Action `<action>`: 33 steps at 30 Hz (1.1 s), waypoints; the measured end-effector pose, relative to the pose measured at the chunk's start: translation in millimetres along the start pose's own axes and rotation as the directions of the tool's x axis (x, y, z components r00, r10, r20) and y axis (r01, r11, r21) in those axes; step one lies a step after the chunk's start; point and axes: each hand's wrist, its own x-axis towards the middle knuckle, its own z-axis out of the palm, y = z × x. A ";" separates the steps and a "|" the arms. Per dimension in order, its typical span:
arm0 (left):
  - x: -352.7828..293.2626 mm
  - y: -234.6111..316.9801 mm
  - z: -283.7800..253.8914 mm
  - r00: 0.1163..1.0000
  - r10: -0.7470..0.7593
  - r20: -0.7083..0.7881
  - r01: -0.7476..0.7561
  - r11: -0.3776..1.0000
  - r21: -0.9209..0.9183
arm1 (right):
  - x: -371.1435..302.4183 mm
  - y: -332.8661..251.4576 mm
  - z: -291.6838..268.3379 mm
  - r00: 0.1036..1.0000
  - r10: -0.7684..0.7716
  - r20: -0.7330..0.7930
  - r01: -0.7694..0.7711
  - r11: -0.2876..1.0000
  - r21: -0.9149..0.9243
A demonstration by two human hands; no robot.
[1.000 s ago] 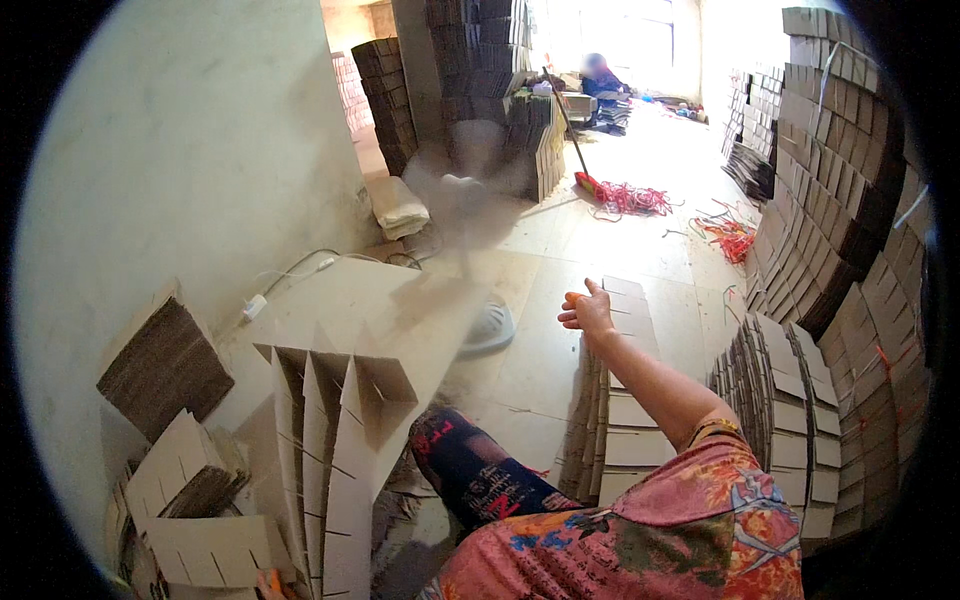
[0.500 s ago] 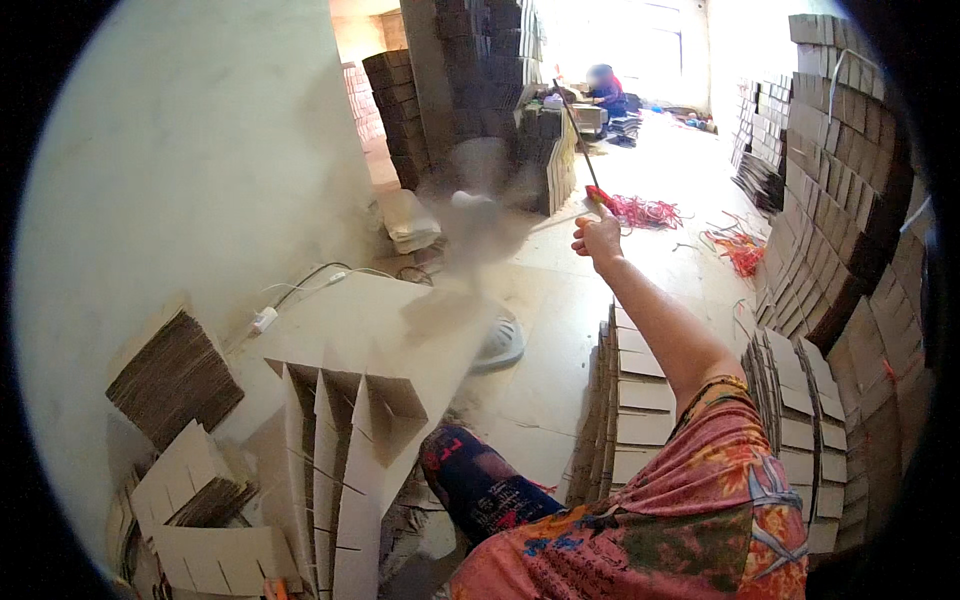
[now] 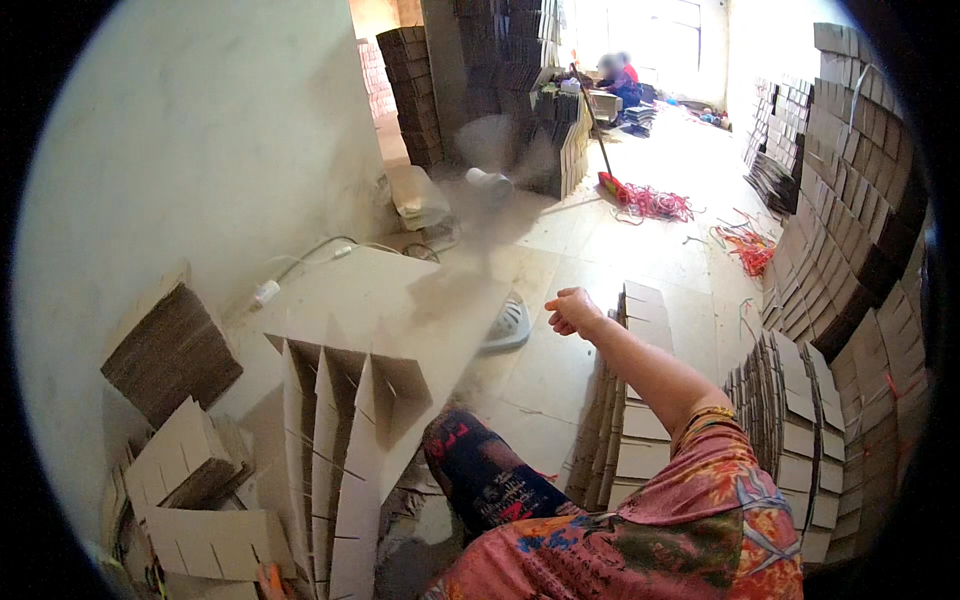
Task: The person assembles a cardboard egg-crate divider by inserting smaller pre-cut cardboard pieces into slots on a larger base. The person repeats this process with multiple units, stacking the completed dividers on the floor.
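Note:
My right hand point(image 3: 575, 312) is stretched out ahead at the end of my bare arm, above the pale floor. Its fingers are loosely bent and apart, and I see nothing in them. Just below it stands a row of slotted grey cardboard strips point(image 3: 640, 425). To my left, a cardboard divider grid point(image 3: 345, 420) is standing on a pale board tabletop point(image 3: 390, 290), its long strips fanning toward me. A small orange shape point(image 3: 270, 580) shows beside a slotted cardboard piece point(image 3: 220, 543) at the lower edge; whether it is my left hand's fingers, I cannot make out.
A running fan point(image 3: 490, 182) stands past the tabletop, its base point(image 3: 507, 325) on the floor. Beyond are a red broom point(image 3: 610, 182) and tangled pink strapping point(image 3: 655, 203). Tall cardboard stacks point(image 3: 840, 190) line the right. A person point(image 3: 622, 85) sits far back.
My right hand has drawn back toward me and lower, away from where it overlapped the broom head in view. The view has shifted slightly. The divider grid stays in place.

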 end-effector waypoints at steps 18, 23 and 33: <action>10.5 24.5 -9.4 0.998 0.055 -0.041 -0.055 0.998 0.009 | 79.6 52.9 72.1 0.974 -0.211 0.083 0.201 0.973 0.109; 13.7 17.2 -2.0 0.992 -0.124 0.024 0.126 0.969 -0.212 | -4.2 128.3 125.8 0.974 -0.053 0.222 0.036 0.996 0.077; -8.3 -42.5 22.4 0.990 -0.035 0.134 0.065 0.973 -0.222 | -102.1 102.9 174.7 0.912 -0.397 0.104 0.406 0.841 -0.358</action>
